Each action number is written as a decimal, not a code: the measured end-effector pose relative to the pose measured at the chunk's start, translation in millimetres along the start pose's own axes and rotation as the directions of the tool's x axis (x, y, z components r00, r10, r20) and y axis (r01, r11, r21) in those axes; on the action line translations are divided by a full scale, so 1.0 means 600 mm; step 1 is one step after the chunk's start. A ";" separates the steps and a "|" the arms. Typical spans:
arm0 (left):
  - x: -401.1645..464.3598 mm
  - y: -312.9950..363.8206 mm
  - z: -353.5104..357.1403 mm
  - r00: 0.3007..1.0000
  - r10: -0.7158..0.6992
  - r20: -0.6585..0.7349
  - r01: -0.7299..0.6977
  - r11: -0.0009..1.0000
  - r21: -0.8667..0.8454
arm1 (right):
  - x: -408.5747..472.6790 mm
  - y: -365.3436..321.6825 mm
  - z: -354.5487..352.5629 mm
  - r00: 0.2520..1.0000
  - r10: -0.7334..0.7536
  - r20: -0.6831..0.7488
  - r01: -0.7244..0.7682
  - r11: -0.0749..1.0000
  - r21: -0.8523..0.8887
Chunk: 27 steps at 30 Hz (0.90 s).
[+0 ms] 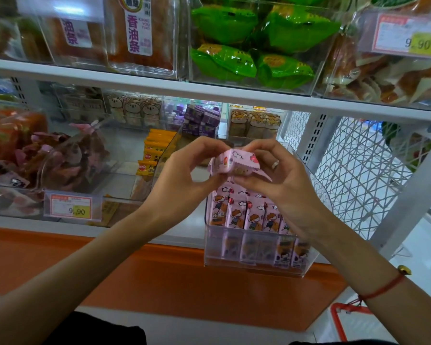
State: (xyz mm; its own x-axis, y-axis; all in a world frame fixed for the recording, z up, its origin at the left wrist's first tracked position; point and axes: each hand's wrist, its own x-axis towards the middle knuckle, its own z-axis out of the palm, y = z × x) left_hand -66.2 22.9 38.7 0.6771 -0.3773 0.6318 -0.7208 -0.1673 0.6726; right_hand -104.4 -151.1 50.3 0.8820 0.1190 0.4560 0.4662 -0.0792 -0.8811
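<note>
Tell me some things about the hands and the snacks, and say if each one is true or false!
1. The left hand and the right hand both hold one pink packet. True.
2. Green packets lie on the shelf above the hands. True.
3. The clear box under the hands is full of green packets. False: it holds a row of pink packets, standing upright.
4. The ring is on the left hand. False: it is on the right hand.
5. The price tag at the lower left says 9.90. True.
</note>
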 end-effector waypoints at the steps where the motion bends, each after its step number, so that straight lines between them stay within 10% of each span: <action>1: 0.000 -0.001 -0.001 1.000 0.007 -0.005 -0.007 1.000 0.010 | 0.000 0.001 0.000 1.000 -0.005 0.005 0.005 1.000 -0.007; 12: 0.001 0.016 0.003 0.953 -0.253 -0.167 0.194 0.931 -0.308 | -0.004 0.011 0.020 0.995 -0.061 -0.073 0.042 0.972 -0.233; 27: -0.003 0.024 -0.003 0.897 -0.378 -0.227 0.251 0.861 -0.443 | -0.004 0.019 0.008 0.998 0.064 -0.010 -0.065 0.992 -0.107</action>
State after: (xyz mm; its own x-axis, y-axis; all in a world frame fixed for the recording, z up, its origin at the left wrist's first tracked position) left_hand -77.3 23.0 47.9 0.9140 -0.0680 0.4000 -0.3851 0.1646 0.9081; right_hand -101.4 -147.6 38.8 0.9106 0.1042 0.3998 0.4129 -0.1922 -0.8903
